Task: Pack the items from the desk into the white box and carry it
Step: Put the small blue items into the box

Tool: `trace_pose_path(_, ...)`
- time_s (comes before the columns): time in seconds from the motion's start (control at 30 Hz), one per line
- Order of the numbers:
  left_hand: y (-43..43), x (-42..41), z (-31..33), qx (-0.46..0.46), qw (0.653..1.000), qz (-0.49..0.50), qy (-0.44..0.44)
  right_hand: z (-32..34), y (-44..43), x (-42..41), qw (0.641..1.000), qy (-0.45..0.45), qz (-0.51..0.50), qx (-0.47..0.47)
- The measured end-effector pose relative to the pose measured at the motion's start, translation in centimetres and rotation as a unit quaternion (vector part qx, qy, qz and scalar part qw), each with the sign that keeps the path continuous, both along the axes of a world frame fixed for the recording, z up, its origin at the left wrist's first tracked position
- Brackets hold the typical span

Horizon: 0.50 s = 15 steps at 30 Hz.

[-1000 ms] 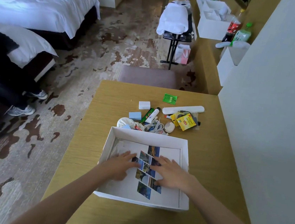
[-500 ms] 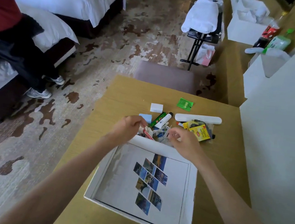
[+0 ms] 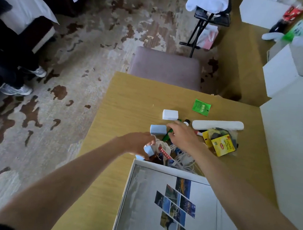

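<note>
From the head camera, we see the white box (image 3: 125, 197) at the near edge of the desk (image 3: 129, 103). Its open top faces up, and a sheet with photos (image 3: 174, 208) lies flat on its floor. We judge it sits this close so that each item needs only a short trip over the rim. Apart from the sheet, we see nothing packed in the part of the box in view.

The rest of the items lie in a heap just beyond the far rim:
- a blue box (image 3: 157, 129)
- a white block (image 3: 170, 114)
- a long white case (image 3: 217, 124)
- a green packet (image 3: 201, 106), a little apart from the others
- a yellow tea packet (image 3: 222, 144)
- a tangle of cords (image 3: 183, 160), touching the rim

Both arms reach over the box into this heap, which suggests two items are being gathered at once.

The left hand (image 3: 137, 142) has its fingers curled, and a small blue piece (image 3: 148, 150) shows at its fingertips. The hand is blurred, but we take it to be pinching that piece.

The right hand (image 3: 182, 135) lies palm down beside the blue box, with its fingers bent over a green tube (image 3: 166, 137). We cannot tell whether it has closed on the tube or only touches it.
</note>
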State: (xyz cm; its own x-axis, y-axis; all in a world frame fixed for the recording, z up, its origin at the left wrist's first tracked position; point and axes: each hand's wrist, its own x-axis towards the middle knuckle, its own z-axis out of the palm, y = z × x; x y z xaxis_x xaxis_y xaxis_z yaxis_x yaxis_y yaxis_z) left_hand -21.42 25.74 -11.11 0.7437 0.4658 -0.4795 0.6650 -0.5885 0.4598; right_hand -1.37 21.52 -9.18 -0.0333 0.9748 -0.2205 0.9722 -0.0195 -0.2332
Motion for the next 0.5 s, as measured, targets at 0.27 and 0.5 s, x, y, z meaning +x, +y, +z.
trace_pose_path(0.27, -1.1, -0.6, -2.2, 0.083, 0.996, 0.016, -0.007, -2.7, 2.6, -1.9, 0.999, 0.005, 0.038, -0.033)
trace_pose_path(0.5, 0.3, -2.9, -2.0, -0.072, 0.981, 0.141, -0.108, -2.4, 1.1, -1.4, 0.995, 0.094, -0.025, 0.014)
